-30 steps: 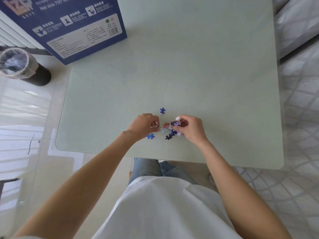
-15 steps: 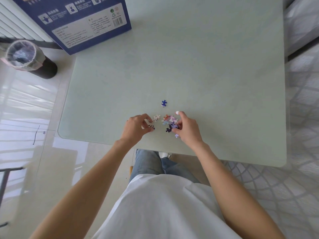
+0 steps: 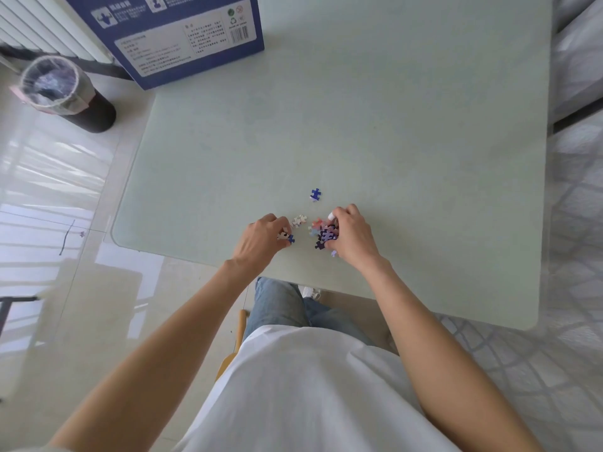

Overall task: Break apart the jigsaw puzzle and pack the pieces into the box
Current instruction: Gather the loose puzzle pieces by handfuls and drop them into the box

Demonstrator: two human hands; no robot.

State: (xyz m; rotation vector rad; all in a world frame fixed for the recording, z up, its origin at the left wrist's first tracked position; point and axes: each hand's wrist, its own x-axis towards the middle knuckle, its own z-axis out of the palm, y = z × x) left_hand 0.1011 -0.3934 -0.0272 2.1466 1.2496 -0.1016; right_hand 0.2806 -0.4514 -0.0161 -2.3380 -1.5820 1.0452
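A small heap of loose purple, pink and pale puzzle pieces (image 3: 321, 232) lies near the front edge of the pale green table (image 3: 375, 125). My right hand (image 3: 350, 234) curls over the heap's right side and grips several pieces. My left hand (image 3: 262, 239) pinches a few pieces, one blue and one pale, at its fingertips. Two or three pale pieces (image 3: 299, 220) lie between the hands. A single blue piece (image 3: 315, 194) sits alone just beyond them. The blue puzzle box (image 3: 182, 34) stands at the table's far left corner.
A lined waste bin (image 3: 62, 89) stands on the glossy floor left of the table. One stray piece (image 3: 82, 234) lies on the floor. A patterned rug (image 3: 574, 288) is at the right. My legs and a chair edge show below the table's front.
The camera has shifted, so the box and table sit differently in view. My left hand took up the blue piece that lay in front of it. Pale pieces now show between the hands.
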